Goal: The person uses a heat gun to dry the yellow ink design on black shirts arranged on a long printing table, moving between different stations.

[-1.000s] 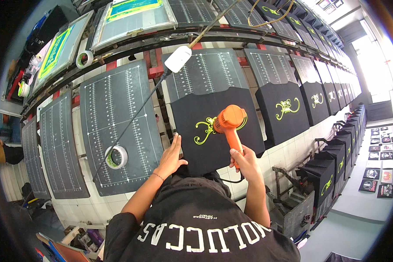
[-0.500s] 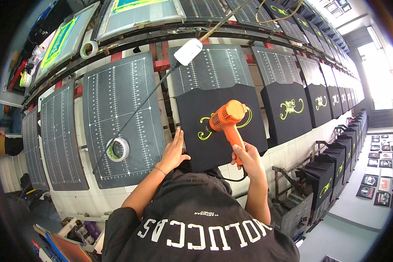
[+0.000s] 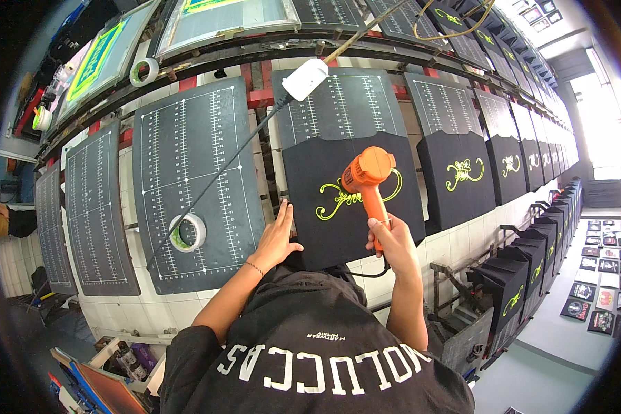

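Observation:
My right hand (image 3: 397,243) is wrapped round the handle of an orange heat gun (image 3: 375,172). The gun hangs over a black T-shirt (image 3: 307,245) stretched on a flat board, and it covers the middle of a neon yellow-green print (image 3: 347,199). Its nozzle is mostly hidden behind the body, tilted down toward the print. With fingers stretched out, my left hand (image 3: 277,238) rests along the shirt board's left edge, holding nothing. A dark power cord shows below the right hand.
To the left, a dark ruled board (image 3: 186,165) carries a roll of tape (image 3: 188,233). A white socket block (image 3: 306,79) hangs on a cable across the boards. Rightward stand more boards with printed black shirts (image 3: 464,176). Framed printing screens (image 3: 228,27) lie at the back.
The heat gun and my right hand have moved slightly right, and the gun's nozzle has turned more out of sight. More of the print's left part shows. My left hand stays at the edge.

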{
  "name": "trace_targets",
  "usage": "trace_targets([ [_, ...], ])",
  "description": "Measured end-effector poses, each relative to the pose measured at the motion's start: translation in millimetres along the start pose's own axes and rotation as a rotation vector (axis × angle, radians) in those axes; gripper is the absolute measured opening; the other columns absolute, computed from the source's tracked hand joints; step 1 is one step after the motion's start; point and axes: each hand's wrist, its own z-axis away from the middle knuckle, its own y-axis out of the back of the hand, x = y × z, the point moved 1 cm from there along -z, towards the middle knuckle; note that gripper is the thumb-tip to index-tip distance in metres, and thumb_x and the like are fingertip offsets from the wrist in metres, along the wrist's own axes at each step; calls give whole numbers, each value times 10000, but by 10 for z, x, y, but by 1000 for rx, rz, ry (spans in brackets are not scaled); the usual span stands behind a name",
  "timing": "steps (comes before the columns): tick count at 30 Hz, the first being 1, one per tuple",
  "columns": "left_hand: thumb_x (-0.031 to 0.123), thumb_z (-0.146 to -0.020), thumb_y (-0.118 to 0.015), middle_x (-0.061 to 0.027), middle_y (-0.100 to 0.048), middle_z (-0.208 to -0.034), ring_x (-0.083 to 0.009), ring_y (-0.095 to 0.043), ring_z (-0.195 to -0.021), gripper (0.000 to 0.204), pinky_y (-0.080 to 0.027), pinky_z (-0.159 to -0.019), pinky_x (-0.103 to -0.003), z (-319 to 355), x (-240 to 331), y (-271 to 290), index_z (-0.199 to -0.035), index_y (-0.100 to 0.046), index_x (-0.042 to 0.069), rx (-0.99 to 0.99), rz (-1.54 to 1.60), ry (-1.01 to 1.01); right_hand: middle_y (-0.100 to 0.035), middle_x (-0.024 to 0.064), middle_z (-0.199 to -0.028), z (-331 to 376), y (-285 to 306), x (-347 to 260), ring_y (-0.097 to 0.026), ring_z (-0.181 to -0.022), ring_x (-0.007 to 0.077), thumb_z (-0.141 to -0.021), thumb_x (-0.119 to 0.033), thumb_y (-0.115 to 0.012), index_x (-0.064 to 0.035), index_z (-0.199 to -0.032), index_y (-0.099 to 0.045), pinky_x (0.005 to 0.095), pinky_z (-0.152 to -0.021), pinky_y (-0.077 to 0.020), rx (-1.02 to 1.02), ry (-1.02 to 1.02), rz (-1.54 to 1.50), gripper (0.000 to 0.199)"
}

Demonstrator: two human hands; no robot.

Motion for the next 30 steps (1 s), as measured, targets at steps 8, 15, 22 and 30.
trace_targets([
  [8, 278, -671, -851, -215, -91, -1585, -410, -419, -1309, 1151, -412, -1047, -447, 0, -43, -40, -1502, -115, -27, 12, -8, -3, -574, -8, -703, -62, -61, -87, -591, -583, 69, -934, -280, -618, -10, -1034, -593, 206, -470, -436, -38, -39, 39, 289],
  [15, 264, -659, -857, -220, -116, -1580, -417, -498, -1208, 1130, -447, -991, -439, 4, -22, -23, -1492, -153, -35, 45, -22, -14, -570, -8, -700, -114, -127, -146, -593, -581, 68, -933, -287, -616, -10, -1021, -596, 205, -465, -434, -75, -62, 52, 291],
  [22, 250, -648, -858, -215, -123, -1579, -390, -454, -1274, 1127, -436, -1008, -435, 19, -35, -27, -1484, -161, -46, 82, -25, -56, -579, -6, -699, -102, -200, -196, -594, -578, 68, -929, -287, -615, -7, -1027, -599, 205, -462, -434, -100, -41, 126, 297],
  [30, 246, -646, -857, -217, -134, -1576, -390, -420, -1304, 1119, -431, -1017, -437, 4, -7, 11, -1473, -168, -59, 52, -9, -32, -584, -7, -702, -25, -248, -185, -591, -575, 60, -926, -261, -620, 9, -1069, -599, 195, -459, -429, -124, -35, 188, 306],
])
